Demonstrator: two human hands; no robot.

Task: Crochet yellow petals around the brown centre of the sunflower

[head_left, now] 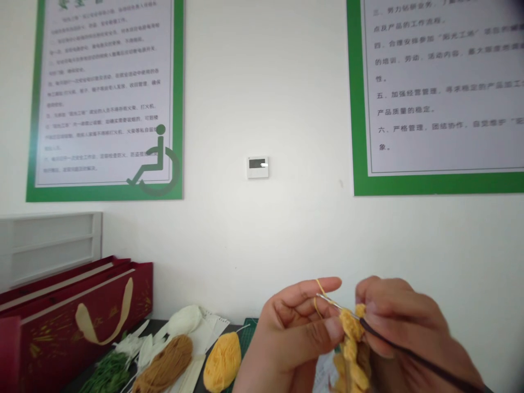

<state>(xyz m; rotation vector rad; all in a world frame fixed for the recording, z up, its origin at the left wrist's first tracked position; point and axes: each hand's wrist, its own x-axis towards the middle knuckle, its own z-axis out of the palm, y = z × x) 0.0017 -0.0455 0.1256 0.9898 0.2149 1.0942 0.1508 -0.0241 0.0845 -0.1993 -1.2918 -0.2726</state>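
Note:
At the lower right, my left hand pinches a piece of yellow crochet work between thumb and fingers. Yellow yarn loops over its raised index finger. My right hand is closed around a crochet hook, whose silver tip points left beside the yarn at the top of the piece. A dark cord-like strip runs from the right hand toward the lower right corner; whether it belongs to the hook I cannot tell. The lower end of the crochet work leaves the frame at the bottom.
On the dark table lie a yellow yarn ball, a brown yarn skein, green yarn and white yarn. Dark red gift bags stand at the left before a white rack. Green-framed posters hang on the wall.

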